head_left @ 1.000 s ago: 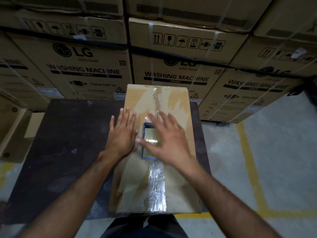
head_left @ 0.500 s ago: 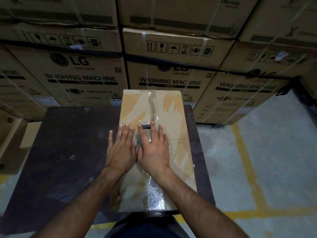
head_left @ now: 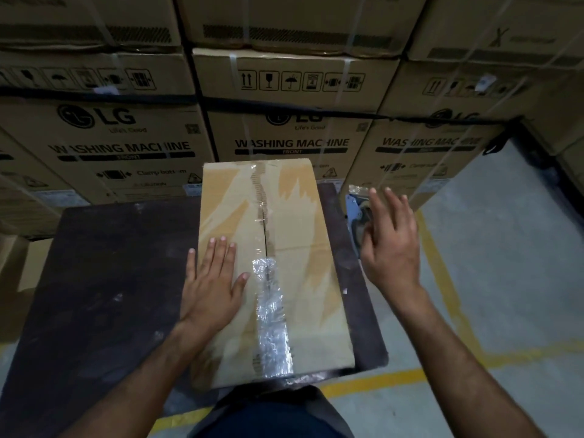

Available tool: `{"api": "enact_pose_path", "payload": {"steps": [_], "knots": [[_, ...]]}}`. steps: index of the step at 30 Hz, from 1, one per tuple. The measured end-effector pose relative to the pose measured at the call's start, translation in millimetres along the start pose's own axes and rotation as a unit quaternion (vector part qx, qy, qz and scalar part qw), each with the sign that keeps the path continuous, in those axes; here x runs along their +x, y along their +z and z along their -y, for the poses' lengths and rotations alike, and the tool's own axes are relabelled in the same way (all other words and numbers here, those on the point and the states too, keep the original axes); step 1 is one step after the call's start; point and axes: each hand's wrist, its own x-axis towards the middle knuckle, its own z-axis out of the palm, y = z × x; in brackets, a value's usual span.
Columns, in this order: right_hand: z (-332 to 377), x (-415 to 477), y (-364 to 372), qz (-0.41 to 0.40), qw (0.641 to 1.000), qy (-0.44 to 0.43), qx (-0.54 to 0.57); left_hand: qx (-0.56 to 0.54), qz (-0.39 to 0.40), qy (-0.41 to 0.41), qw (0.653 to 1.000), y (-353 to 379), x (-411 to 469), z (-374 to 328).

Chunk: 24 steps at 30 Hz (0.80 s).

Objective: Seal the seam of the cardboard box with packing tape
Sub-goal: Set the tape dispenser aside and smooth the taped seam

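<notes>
Cardboard box (head_left: 284, 235) lies flat on the dark table (head_left: 104, 279), its long axis running straight away from the person, and the seam (head_left: 264, 222) runs down the middle of the top along that same axis. Shiny packing tape (head_left: 271, 320) covers only the near half of the seam; the far half looks bare, apart from torn old residue. Left hand (head_left: 211, 286) rests flat on the box just left of the seam, fingers (head_left: 221, 251) spread and gripping nothing. Right hand (head_left: 392, 245) is off the box, past the table's right edge, fingers loosely curled at a blue tape dispenser (head_left: 357, 207); whether they actually hold it I cannot tell. So the dispenser likely has to come back leftward to the tape's end and then travel away along the seam.
</notes>
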Motion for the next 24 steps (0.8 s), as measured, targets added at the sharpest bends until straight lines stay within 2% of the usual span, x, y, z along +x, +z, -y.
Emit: {"api": "enact_pose_path", "payload": {"steps": [4,7,14,18,22,24], "knots": [[-46,-26,40,0.097,0.994,0.045,-0.01,0.004,0.007,0.001,1.0,2,0,0],[-64,-50,72,0.163,0.986,0.043,-0.013,0.004,0.006,-0.002,1.0,1,1,-1],[-93,-98,123,0.23,0.972,0.011,-0.049,0.006,0.018,-0.011,1.0,-1,1,-3],[-112,-127,147,0.283,0.957,0.057,-0.031,0.003,0.019,-0.014,1.0,-4,2,-4],[-102,-122,132,0.325,0.944,0.041,-0.038,0.006,0.013,-0.013,1.0,-6,3,-4],[-94,-107,119,0.3,0.952,0.049,-0.044,0.01,0.011,-0.015,1.0,-7,3,-3]]}}
